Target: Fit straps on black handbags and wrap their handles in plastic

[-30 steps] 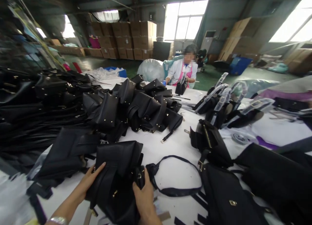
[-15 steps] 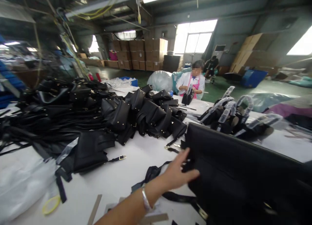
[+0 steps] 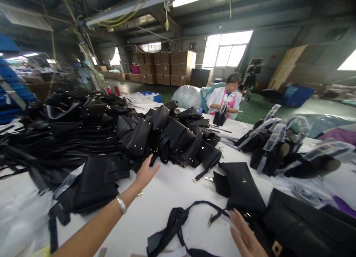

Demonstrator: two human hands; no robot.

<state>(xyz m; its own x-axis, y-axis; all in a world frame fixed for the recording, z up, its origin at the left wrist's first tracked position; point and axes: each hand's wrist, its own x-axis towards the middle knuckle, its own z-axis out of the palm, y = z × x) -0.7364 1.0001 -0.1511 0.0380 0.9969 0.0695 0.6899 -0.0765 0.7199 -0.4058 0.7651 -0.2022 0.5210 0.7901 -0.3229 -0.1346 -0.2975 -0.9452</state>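
A broad heap of black bags (image 3: 176,136) spreads over the white table (image 3: 167,186) from its left edge, flatter bags (image 3: 308,220) lying toward the near right corner and a loose strap (image 3: 176,221) toward the near edge. The left hand (image 3: 146,172) is spread wide and empty near the heap; the right hand (image 3: 245,234), fingers straight, is at the flatter bags, contact unclear.

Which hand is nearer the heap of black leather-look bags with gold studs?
Left. The left hand is just in front of the heap; the right hand is farther off, at lower right.
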